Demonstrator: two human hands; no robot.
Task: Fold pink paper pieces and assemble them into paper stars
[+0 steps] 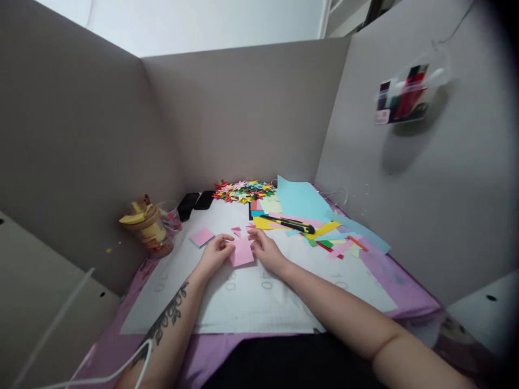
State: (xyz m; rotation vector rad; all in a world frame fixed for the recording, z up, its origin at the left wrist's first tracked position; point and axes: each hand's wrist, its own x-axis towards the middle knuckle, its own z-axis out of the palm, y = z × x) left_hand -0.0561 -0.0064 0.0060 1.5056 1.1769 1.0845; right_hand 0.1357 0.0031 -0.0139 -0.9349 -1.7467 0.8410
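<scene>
A pink square of paper (pixel 242 253) is held between my two hands above the white sheet (pixel 259 310). My left hand (pixel 217 253) pinches its left edge between thumb and fingers. On the opposite side, my right hand (pixel 264 249) grips the right edge with bent fingers. Just beyond the square lie small folded pink pieces (pixel 236 231). A second pink square (pixel 201 237), with blue showing under its edge, rests to the left of my left hand.
Folded paper stars (pixel 241 190) are heaped at the back. A yellow-black cutter (pixel 290 222) lies on coloured strips at right, near large blue paper (pixel 302 199). Black phones (pixel 204 200) and a brown cup (pixel 148 229) stand left. Grey partitions surround the table.
</scene>
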